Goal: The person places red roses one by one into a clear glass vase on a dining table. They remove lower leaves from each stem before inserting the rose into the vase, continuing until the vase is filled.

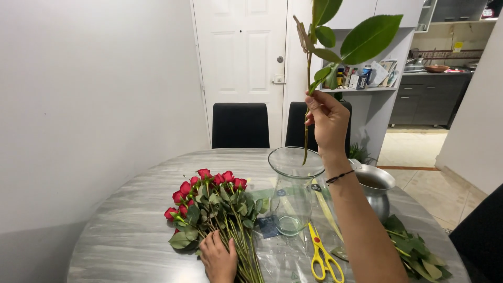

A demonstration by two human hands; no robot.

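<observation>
Leafy stem (308,78) is held near-vertical, leaves up, cut end down, its tip just inside the mouth of the glass vase (293,191). It is pinched mid-length in the closed right hand (327,120), directly above the vase. Left hand (217,257) is laid flat, loosely open, on the rose bunch (215,204) stems, near-left on the bench (131,230); nothing is gripped.

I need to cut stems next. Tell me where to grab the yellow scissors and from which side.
Take the yellow scissors by the handle loops at the near table edge, coming from above on the near side. The blades point away toward the glass vase, and the right hand's forearm crosses just beside them.
</observation>
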